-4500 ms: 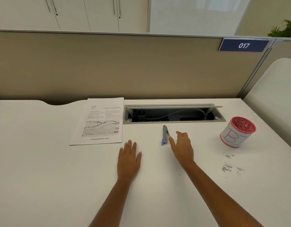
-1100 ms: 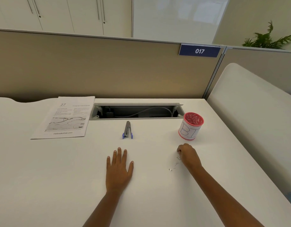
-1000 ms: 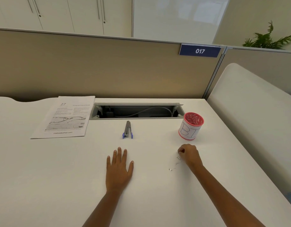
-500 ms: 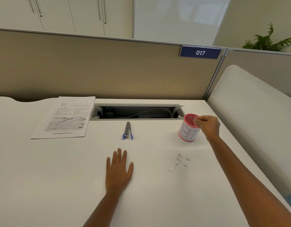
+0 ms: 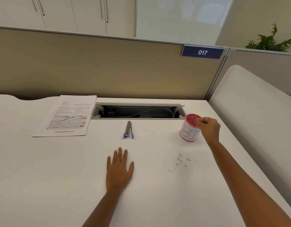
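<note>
The blue sign (image 5: 202,52) reads "017"; the paper (image 5: 66,117) shows "27" and "mebooksfree.com"; the cup (image 5: 189,132) bears "BI".

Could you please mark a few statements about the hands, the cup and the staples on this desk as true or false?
1. The left hand lies flat on the desk. True.
2. The loose staples lie on the desk, on the near side of the red cup. True.
3. The right hand rests on the loose staples. False: it is at the rim of the red cup, fingers curled.
4. The purple-ended metal tool lies on the papers. False: it lies on bare desk, right of the papers.
</note>
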The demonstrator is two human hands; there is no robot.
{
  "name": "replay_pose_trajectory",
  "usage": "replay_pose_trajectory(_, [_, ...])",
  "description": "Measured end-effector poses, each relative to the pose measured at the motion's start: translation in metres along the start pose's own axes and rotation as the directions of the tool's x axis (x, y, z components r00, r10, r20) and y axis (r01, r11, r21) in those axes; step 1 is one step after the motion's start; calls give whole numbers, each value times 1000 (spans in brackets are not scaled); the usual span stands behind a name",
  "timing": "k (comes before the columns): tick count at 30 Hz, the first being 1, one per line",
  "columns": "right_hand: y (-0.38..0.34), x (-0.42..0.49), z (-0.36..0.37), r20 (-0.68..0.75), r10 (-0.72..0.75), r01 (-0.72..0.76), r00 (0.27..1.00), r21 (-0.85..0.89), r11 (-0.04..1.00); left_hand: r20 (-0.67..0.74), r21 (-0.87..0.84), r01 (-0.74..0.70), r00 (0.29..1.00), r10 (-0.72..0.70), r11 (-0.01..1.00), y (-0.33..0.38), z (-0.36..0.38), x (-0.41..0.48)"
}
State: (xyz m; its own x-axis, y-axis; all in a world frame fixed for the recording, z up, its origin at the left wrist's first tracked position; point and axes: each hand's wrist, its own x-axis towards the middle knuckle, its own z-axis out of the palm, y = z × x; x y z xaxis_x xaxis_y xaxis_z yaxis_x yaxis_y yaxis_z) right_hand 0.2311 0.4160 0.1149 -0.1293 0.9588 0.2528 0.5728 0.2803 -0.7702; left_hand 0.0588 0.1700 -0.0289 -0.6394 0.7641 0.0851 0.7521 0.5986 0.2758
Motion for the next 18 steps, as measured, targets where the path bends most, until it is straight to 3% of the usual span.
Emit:
replay_pose_trajectory(6, [46,-46,17,275,100,-49,956,-186,981,-7,10,8,1000,-8,1000,0,-2,-2])
replay_pose_trajectory(12, [71,-79,33,321,132,18,938,-424,905,-11,19,26,1000,-26,999,-1,-3,-3])
replay_pose_trajectory(15, [69,-89,42,356,96,60,930,-402,914,-13,15,33,999,-33,999,-1,-3,-3])
replay_pose_trajectory(18, [62,-90,40,378,83,8,922,-232,973,-27,5,37,999,-37,999,-1,-3,-3])
